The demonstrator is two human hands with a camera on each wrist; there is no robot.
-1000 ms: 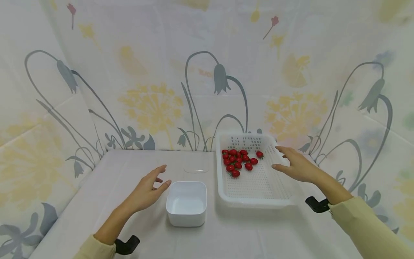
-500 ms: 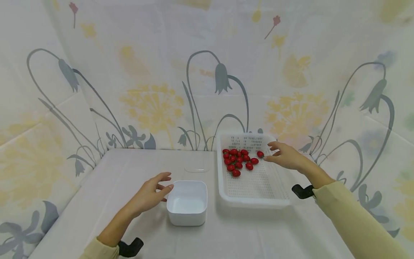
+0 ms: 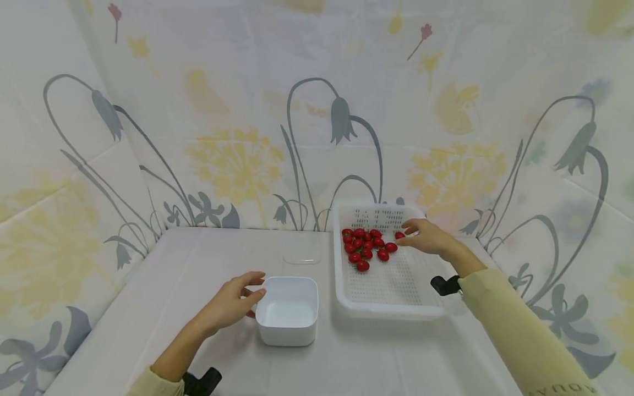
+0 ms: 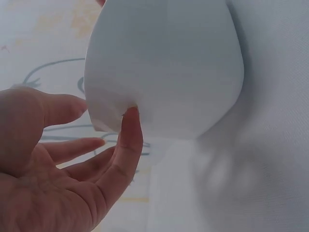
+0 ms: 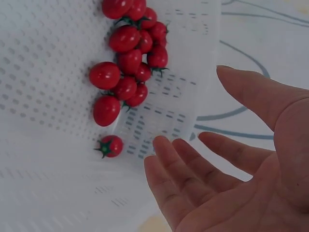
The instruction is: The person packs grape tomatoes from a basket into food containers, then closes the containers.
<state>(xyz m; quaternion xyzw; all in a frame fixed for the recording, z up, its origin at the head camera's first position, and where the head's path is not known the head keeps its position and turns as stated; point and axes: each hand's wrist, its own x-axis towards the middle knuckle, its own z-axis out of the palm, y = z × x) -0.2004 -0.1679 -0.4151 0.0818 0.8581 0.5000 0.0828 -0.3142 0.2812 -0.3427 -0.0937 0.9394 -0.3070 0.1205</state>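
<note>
A white square plastic box (image 3: 287,335) stands on the white-covered table. At its left side is my left hand (image 3: 228,301), fingers spread. One fingertip touches the box wall (image 4: 166,63) in the left wrist view, while the thumb stays off the rim. My right hand (image 3: 427,237) hovers over the right part of a white perforated basket (image 3: 391,311), thumb and fingers apart, holding nothing. Nearest to it lies a lone red cherry tomato (image 5: 111,146) with a green calyx, partly covered by the fingers in the head view. Several more cherry tomatoes (image 3: 367,245) cluster at the basket's back left.
Behind the white box, a thin transparent flat piece (image 3: 302,260) lies on the table (image 3: 213,247). A floral-printed cloth (image 3: 317,154) hangs behind and at both sides. The basket stands to the right of the box, with a gap between them.
My right hand has moved left and a little forward over the basket, towards the lone cherry tomato. My left hand has shifted slightly right, against the box's side. Basket and box have stayed put.
</note>
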